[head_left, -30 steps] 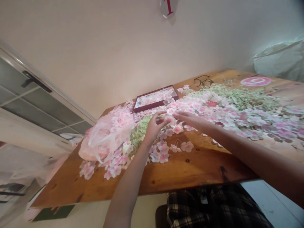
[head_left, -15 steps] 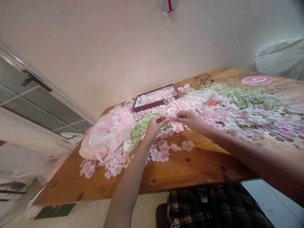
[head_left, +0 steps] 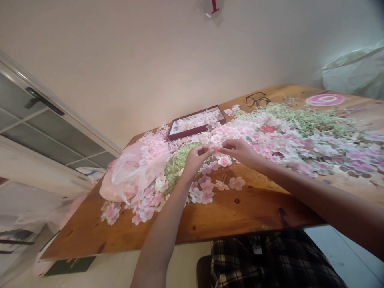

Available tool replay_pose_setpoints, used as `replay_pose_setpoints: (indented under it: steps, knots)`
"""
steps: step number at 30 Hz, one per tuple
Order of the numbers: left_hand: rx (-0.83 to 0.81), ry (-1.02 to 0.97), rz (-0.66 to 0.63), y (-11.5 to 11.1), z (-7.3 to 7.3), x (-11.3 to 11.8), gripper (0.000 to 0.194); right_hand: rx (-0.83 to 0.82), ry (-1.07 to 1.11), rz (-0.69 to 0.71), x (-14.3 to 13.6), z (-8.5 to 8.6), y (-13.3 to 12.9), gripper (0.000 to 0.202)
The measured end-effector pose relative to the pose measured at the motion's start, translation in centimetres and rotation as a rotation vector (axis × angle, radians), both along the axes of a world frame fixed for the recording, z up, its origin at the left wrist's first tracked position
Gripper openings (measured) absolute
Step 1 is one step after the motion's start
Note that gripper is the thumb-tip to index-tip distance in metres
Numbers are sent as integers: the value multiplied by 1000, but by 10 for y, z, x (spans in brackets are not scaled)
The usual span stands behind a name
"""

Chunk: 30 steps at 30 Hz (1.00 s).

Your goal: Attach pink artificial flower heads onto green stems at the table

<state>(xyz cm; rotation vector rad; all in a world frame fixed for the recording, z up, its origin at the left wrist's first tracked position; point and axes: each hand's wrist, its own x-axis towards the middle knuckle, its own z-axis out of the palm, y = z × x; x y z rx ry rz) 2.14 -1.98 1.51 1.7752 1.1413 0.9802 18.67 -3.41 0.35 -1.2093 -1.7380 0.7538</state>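
My left hand (head_left: 198, 157) and my right hand (head_left: 235, 150) meet at the fingertips over the pile of pink and white artificial flowers (head_left: 288, 150). Both are closed in a pinch. What lies between the fingertips is too small to make out against the blossoms. Just below them a single white flower with a pink centre (head_left: 224, 161) lies on the wooden table (head_left: 240, 214). Green stems (head_left: 177, 162) are heaped beside my left wrist. Behind my hands stands a dark red tray (head_left: 196, 130) with pink petals in it.
A pink plastic bag of petals (head_left: 129, 176) sits at the left of the table. Black glasses (head_left: 258, 101) and a pink round sign (head_left: 325, 100) lie at the back. More green stems (head_left: 315, 120) spread at the right. A white sack (head_left: 354, 76) stands beyond.
My fingertips have drawn slightly closer together. The pink flower seen between them before no longer shows clearly. Nothing else has visibly moved.
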Motion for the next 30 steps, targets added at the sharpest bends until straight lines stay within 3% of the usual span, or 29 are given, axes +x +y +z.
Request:
replay_pose_setpoints:
  steps: [5, 9, 14, 18, 30]
  knots:
    - [22, 11, 55, 7, -3, -7, 29, -34, -52, 5, 7, 2, 4, 28]
    - [40, 16, 152, 19, -10, -18, 27, 45, -198, -10, 9, -3, 11, 17]
    - [84, 9, 198, 29, -15, -26, 24, 125, -521, 106, -11, -11, 25, 15]
    - [117, 15, 195, 28, -14, -27, 23, 196, -671, 106, -24, -16, 38, 15]
    - [144, 30, 203, 28, -15, -29, 23, 146, -602, 71, -19, -26, 45, 11]
